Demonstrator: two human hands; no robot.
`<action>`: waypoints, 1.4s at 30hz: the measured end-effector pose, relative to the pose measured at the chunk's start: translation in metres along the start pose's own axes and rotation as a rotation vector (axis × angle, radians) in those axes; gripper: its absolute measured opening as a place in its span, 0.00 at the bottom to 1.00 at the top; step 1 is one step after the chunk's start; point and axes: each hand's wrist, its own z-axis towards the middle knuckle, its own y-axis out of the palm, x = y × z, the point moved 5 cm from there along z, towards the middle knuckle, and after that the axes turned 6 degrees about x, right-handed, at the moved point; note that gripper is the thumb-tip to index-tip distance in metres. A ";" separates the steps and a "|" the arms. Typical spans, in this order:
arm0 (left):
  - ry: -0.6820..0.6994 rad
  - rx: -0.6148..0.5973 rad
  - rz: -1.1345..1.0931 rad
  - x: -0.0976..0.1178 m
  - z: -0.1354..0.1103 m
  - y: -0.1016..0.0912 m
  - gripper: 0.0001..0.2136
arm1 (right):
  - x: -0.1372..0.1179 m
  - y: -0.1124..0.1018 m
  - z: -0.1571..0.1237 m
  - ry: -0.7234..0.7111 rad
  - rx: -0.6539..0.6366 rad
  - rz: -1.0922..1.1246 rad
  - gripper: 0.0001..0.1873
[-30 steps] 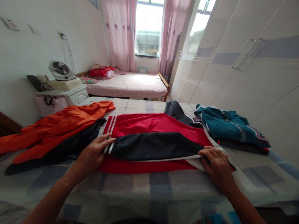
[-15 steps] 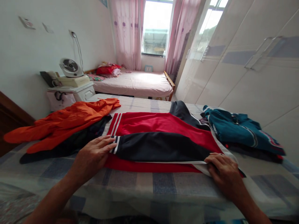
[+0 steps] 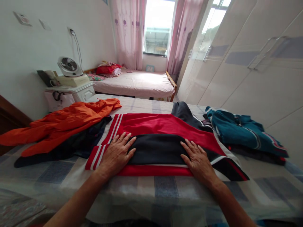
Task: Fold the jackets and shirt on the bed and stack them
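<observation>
Red-and-black jacket [image 3: 151, 123] lies across a checked bedspread [image 3: 166, 186]. Left hand [image 3: 116, 154] and right hand [image 3: 196, 157] rest on its dark sleeve [image 3: 157, 148], spread flat.

No lettering, brand or number can be read. Faint marks, too small to make out, show on the pale pinkish bag with dark handles [image 3: 66, 100] below the round white plastic fan [image 3: 70, 66]; the small square blue-framed clock [image 3: 150, 68], right of that fan, is equally illegible.
</observation>
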 end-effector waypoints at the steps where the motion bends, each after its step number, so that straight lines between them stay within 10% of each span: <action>1: -0.025 -0.006 0.011 -0.003 -0.003 0.004 0.22 | 0.003 0.008 -0.004 0.014 -0.035 -0.007 0.26; 14: -0.067 -0.059 -0.070 -0.009 -0.004 0.003 0.23 | 0.007 0.005 -0.005 0.063 -0.098 0.039 0.27; 21: -0.081 -0.071 -0.162 -0.060 0.070 -0.006 0.23 | 0.058 -0.027 0.065 0.181 -0.053 0.297 0.24; 30: -0.113 -0.280 -0.166 -0.128 0.156 0.060 0.23 | 0.173 0.052 0.177 0.484 -0.085 0.093 0.25; 42: -0.161 -0.461 -0.355 -0.141 0.160 0.075 0.15 | 0.200 0.102 0.219 0.767 -0.124 0.219 0.28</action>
